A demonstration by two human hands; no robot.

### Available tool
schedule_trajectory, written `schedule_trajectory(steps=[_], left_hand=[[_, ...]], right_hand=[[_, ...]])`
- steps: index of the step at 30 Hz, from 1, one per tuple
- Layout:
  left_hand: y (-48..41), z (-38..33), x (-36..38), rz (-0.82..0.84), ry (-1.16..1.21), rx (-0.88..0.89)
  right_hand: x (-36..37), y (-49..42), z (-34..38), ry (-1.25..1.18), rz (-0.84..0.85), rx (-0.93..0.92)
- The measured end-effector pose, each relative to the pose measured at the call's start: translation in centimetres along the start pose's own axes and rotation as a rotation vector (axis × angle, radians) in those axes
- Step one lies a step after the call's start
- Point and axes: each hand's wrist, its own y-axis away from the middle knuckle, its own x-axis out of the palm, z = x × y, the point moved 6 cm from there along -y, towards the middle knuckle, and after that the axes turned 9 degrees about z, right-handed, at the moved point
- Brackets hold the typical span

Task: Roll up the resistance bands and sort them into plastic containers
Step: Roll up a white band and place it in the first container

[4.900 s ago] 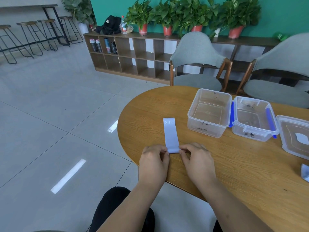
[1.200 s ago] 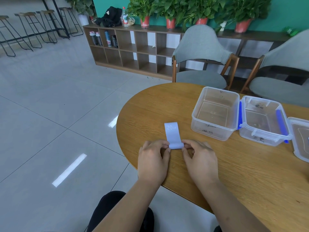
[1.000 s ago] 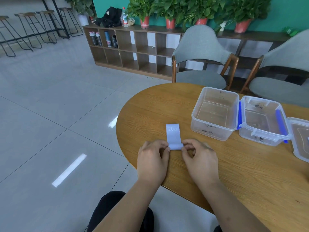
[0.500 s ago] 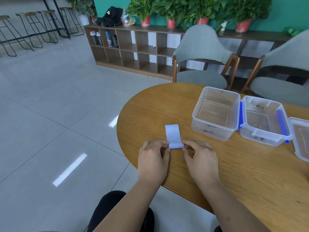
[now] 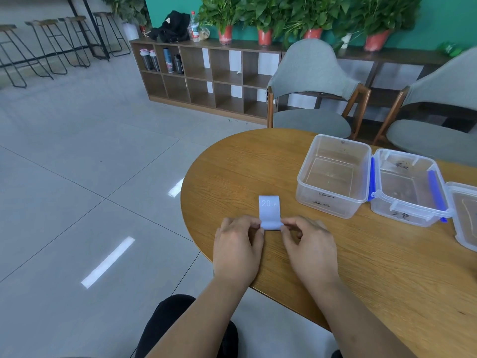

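Note:
A pale blue resistance band (image 5: 269,208) marked "20 LB" lies on the wooden table (image 5: 258,161), its near end wound into a small roll. My left hand (image 5: 238,244) pinches the roll's left end and my right hand (image 5: 308,244) pinches its right end. Only a short flat length of band shows beyond the roll. A clear plastic container (image 5: 333,174) stands open to the right of the band. Beside it is a second clear container (image 5: 410,187) with blue clips.
A third clear container or lid (image 5: 464,215) is cut off by the right edge. Two grey chairs (image 5: 312,99) stand behind the table, with a low wooden shelf (image 5: 206,73) and potted plants beyond. The table's rounded left edge drops to tiled floor.
The flat part of the band has grown shorter as the roll between my fingers moved away from me along the table. Both hands stayed on the roll's ends.

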Motion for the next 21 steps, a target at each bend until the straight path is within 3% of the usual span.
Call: schedule_trajectory(steps=[15, 21], left_hand=[[0.21, -0.31, -0.46, -0.011, 0.023, -0.011], [0.2, -0.53, -0.54, -0.023, 0.011, 0.006]], right_hand=[[-0.38, 0.12, -0.01, -0.061, 0.01, 0.017], [-0.14, 0.08, 0.02, 0.019, -0.017, -0.012]])
